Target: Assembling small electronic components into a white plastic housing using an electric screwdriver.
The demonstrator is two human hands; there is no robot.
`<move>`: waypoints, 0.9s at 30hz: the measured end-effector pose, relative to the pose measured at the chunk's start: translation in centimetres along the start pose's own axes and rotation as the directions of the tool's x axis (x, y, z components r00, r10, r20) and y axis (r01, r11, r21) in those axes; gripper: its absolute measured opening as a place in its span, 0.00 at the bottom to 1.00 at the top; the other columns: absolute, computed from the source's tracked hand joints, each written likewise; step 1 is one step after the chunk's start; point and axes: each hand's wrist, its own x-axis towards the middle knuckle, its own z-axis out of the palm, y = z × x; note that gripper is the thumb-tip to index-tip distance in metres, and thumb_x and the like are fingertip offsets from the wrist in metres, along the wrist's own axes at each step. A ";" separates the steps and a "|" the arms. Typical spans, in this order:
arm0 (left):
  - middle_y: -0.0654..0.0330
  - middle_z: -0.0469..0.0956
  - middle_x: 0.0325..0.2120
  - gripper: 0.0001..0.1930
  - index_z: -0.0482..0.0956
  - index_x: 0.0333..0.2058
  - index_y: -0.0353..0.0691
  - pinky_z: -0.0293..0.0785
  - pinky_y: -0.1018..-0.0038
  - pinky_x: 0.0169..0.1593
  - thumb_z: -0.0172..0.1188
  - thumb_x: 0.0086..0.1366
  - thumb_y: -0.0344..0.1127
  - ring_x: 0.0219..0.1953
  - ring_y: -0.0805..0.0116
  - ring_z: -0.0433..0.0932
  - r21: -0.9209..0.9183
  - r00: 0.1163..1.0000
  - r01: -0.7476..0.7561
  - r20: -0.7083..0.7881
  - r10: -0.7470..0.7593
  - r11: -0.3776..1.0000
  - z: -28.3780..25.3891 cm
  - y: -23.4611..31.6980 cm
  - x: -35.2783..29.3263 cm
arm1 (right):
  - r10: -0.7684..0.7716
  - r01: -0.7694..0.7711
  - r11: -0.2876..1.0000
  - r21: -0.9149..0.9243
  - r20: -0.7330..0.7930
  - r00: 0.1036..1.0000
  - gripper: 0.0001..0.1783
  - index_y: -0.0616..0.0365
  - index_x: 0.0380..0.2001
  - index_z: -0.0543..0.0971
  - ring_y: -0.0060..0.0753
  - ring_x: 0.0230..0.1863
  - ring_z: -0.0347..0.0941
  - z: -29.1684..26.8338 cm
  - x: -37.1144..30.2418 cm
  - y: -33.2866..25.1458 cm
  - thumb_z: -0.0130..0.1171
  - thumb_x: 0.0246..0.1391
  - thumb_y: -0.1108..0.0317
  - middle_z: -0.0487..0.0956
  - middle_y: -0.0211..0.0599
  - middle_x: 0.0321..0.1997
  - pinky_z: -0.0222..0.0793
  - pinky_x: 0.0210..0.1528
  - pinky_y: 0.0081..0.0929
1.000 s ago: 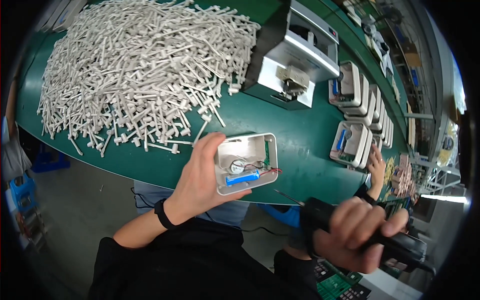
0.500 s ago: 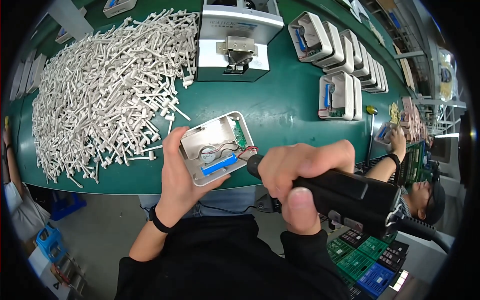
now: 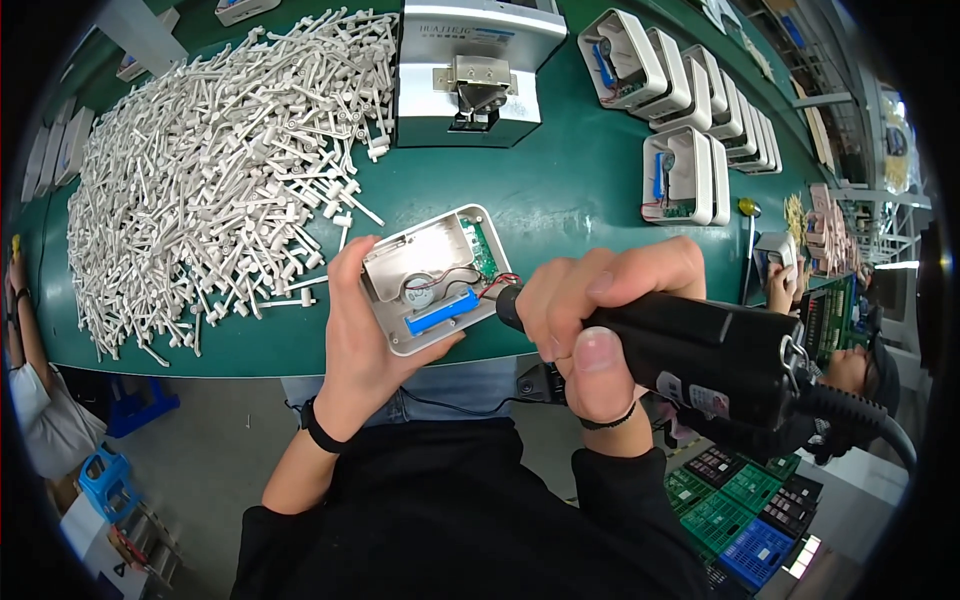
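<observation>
My left hand (image 3: pixel 362 325) grips a white plastic housing (image 3: pixel 408 262) by its left and lower edges, tilted above the green table's front edge. Inside it sit a blue cylindrical battery (image 3: pixel 442 312), a round metal part (image 3: pixel 418 290), a green circuit board (image 3: pixel 478 250) and thin red and black wires. My right hand (image 3: pixel 610 320) is wrapped round a black electric screwdriver (image 3: pixel 700 355) with a cable at its back end. Its nose meets or nearly meets the housing's right edge by the wires; the tip is hidden, so contact cannot be told.
A big heap of white plastic stick parts (image 3: pixel 220 180) covers the table's left. A white-and-black machine (image 3: pixel 470 75) stands at the back middle. Several similar housings (image 3: pixel 690 175) line the right back. A co-worker's hand (image 3: pixel 782 285) holds a housing farther right; another person's arm (image 3: pixel 28 310) shows far left.
The screwdriver's rear has swung slightly upward in the picture, its nose still by the housing's right edge. The whole view has shifted a little. The co-worker's hand at right has moved lower.
</observation>
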 end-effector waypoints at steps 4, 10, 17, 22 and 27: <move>0.45 0.66 0.60 0.60 0.57 0.68 0.37 0.76 0.59 0.59 0.88 0.40 0.32 0.58 0.45 0.74 0.012 1.000 0.006 -0.003 -0.006 1.000 0.0 0.1 0.1 | -0.013 0.013 1.000 0.009 0.009 1.000 0.21 0.52 0.45 0.63 0.23 0.19 0.63 -0.1 0.0 0.0 0.67 0.64 0.63 0.70 0.30 0.22 0.63 0.23 0.27; 0.46 0.66 0.60 0.59 0.56 0.68 0.37 0.76 0.59 0.58 0.88 0.40 0.32 0.59 0.46 0.74 0.002 1.000 0.021 0.000 -0.021 1.000 0.0 0.1 -0.1 | 0.003 -0.004 1.000 0.012 0.054 0.999 0.20 0.52 0.44 0.63 0.23 0.19 0.63 -0.4 -0.1 1.4 0.66 0.64 0.65 0.70 0.31 0.22 0.63 0.23 0.27; 0.46 0.66 0.59 0.60 0.56 0.69 0.37 0.76 0.60 0.59 0.88 0.41 0.32 0.58 0.46 0.74 0.002 0.999 0.036 -0.003 -0.036 0.999 0.0 0.4 0.2 | -0.030 0.043 0.996 -0.079 0.149 0.988 0.18 0.53 0.43 0.63 0.23 0.19 0.62 -1.2 0.2 2.0 0.66 0.64 0.67 0.70 0.31 0.22 0.65 0.24 0.28; 0.45 0.66 0.60 0.60 0.56 0.69 0.35 0.76 0.59 0.61 0.88 0.42 0.33 0.60 0.44 0.74 0.063 1.000 -0.004 -0.008 0.005 0.998 -0.2 0.4 0.0 | -0.050 0.072 0.993 -0.090 0.230 0.972 0.19 0.54 0.46 0.64 0.24 0.20 0.64 -1.7 0.3 1.6 0.66 0.64 0.68 0.71 0.31 0.22 0.65 0.23 0.29; 0.43 0.67 0.63 0.62 0.55 0.71 0.33 0.73 0.59 0.64 0.88 0.42 0.37 0.63 0.43 0.73 0.075 1.000 -0.011 -0.007 0.012 0.997 -0.8 -0.1 0.3 | -0.343 0.316 0.902 0.295 0.043 0.938 0.33 0.56 0.60 0.65 0.29 0.22 0.70 -1.4 3.2 -1.4 0.73 0.63 0.58 0.76 0.34 0.31 0.69 0.25 0.29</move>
